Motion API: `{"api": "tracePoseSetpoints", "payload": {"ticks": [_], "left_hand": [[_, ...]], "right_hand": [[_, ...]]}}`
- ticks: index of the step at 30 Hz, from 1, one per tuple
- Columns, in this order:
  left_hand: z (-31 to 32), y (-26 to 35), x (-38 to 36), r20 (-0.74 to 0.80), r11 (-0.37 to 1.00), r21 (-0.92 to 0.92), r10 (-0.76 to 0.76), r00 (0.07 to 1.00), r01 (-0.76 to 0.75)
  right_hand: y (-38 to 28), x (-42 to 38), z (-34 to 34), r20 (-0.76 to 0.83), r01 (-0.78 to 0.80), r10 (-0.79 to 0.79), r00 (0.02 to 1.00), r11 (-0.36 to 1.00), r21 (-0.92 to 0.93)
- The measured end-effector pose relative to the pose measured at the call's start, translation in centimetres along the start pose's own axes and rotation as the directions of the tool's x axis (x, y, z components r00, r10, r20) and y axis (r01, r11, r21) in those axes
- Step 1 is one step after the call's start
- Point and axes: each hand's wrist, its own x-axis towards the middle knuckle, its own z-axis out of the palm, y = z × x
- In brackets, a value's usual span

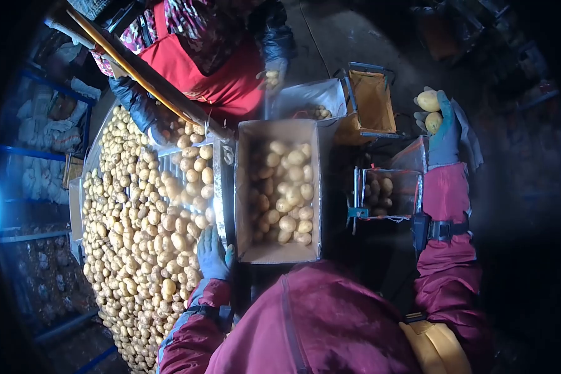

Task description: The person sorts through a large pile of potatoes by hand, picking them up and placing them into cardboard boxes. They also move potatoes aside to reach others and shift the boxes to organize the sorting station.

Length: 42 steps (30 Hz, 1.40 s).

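Observation:
My right hand [444,134], in a grey-green glove, is stretched out to the right and closed around potatoes [428,101]; two show in its grip. Below it stands a small open-topped frame bin [389,172] with several potatoes inside. At the near end of a metal rim [219,181], my left hand [214,257] rests with its gloved fingers extended against the edge of a large potato heap [137,237]. Just right of that hand, a cardboard box [245,252] holds many potatoes.
Across from me, a person in a red apron [187,75] works at the heap, one gloved hand [273,73] holding small potatoes. A wooden-handled tool [131,65] slants over the heap. Behind the box stand a white-lined bin [302,96] and a yellowish crate [371,100]. Shelving [34,149] lines the left.

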Motion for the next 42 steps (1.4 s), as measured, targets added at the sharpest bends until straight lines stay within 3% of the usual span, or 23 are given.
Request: {"api": "tracePoseSetpoints", "payload": {"ticks": [3, 6, 8, 10, 12, 14, 16, 18, 22, 25, 28, 32, 34, 35, 37, 40, 42], "left_hand": [[0.0, 0.1, 0.1, 0.000, 1.000, -0.009, -0.008, 1.000, 0.008], [0.2, 0.1, -0.1, -0.012, 1.000, -0.003, -0.001, 1.000, 0.001], [0.2, -0.2, -0.1, -0.016, 1.000, -0.003, -0.001, 1.000, 0.001], [1.4, -1.2, -0.4, -0.009, 1.000, -0.004, -0.021, 1.000, 0.021], [2.0, -1.5, -0.6, -0.017, 0.997, -0.035, -0.063, 0.998, 0.062], [1.5, -1.3, -0.5, -0.020, 0.998, -0.034, -0.056, 0.998, 0.055], [0.8, -1.0, -0.6, -0.019, 0.995, -0.067, -0.077, 0.997, 0.075], [0.7, -1.2, -0.6, -0.072, 0.992, -0.109, -0.064, 0.995, 0.056], [0.8, -1.7, -0.6, -0.120, 0.986, -0.165, -0.049, 0.992, 0.029], [-0.2, -2.6, -0.9, -0.074, 0.935, -0.352, -0.078, 0.994, 0.047], [-2.8, -5.3, -1.7, -0.163, 0.870, -0.479, -0.219, 0.962, 0.117], [-6.1, -15.1, -4.9, -0.447, 0.899, -0.375, -0.390, 0.805, 0.228], [-6.7, -21.1, -7.0, -0.416, 0.778, -0.526, -0.588, 0.694, 0.344], [-8.1, -22.7, -7.4, -0.366, 0.683, -0.544, -0.715, 0.596, 0.487], [-10.1, -26.9, -8.1, -0.378, 0.671, -0.574, -0.726, 0.575, 0.469], [-7.9, -34.4, -7.9, -0.519, 0.740, -0.509, -0.672, 0.529, 0.441], [-9.0, -37.0, -6.2, -0.408, 0.666, -0.527, -0.743, 0.530, 0.528]], "right_hand": [[-1.1, -1.2, 0.4, -0.057, 0.146, -0.150, 0.987, 0.986, -0.076], [-0.4, 2.0, -0.3, -0.018, 0.195, -0.199, 0.980, 0.972, -0.131], [0.1, 3.9, -0.9, 0.087, 0.230, -0.213, 0.973, 0.906, -0.355], [2.2, 4.5, -0.2, 0.172, 0.360, -0.322, 0.931, 0.891, -0.277], [3.8, 2.6, 0.6, 0.291, 0.112, -0.110, 0.950, 0.994, 0.010], [5.3, -2.4, 3.9, 0.304, -0.016, 0.079, 0.949, 0.979, -0.205], [5.4, -9.8, 8.6, 0.516, -0.110, 0.283, 0.808, 0.934, -0.340], [8.9, -15.5, 12.7, 0.542, -0.195, 0.407, 0.735, 0.893, -0.405], [11.8, -25.3, 20.7, 0.799, -0.318, 0.544, 0.258, 0.828, -0.462], [12.4, -31.2, 24.9, 0.820, -0.272, 0.568, 0.073, 0.802, -0.532], [13.8, -34.0, 27.8, 0.800, -0.247, 0.600, -0.004, 0.775, -0.582], [16.1, -35.2, 29.8, 0.771, -0.222, 0.637, 0.001, 0.752, -0.621], [16.4, -35.6, 30.3, 0.751, -0.160, 0.660, 0.028, 0.744, -0.648], [16.4, -35.6, 30.8, 0.745, -0.158, 0.666, 0.042, 0.740, -0.653], [18.4, -34.8, 30.8, 0.724, -0.217, 0.688, 0.056, 0.716, -0.664], [20.2, -34.1, 30.3, 0.676, -0.215, 0.733, 0.075, 0.674, -0.707], [20.5, -34.2, 29.9, 0.673, -0.188, 0.733, 0.098, 0.678, -0.711]]}}
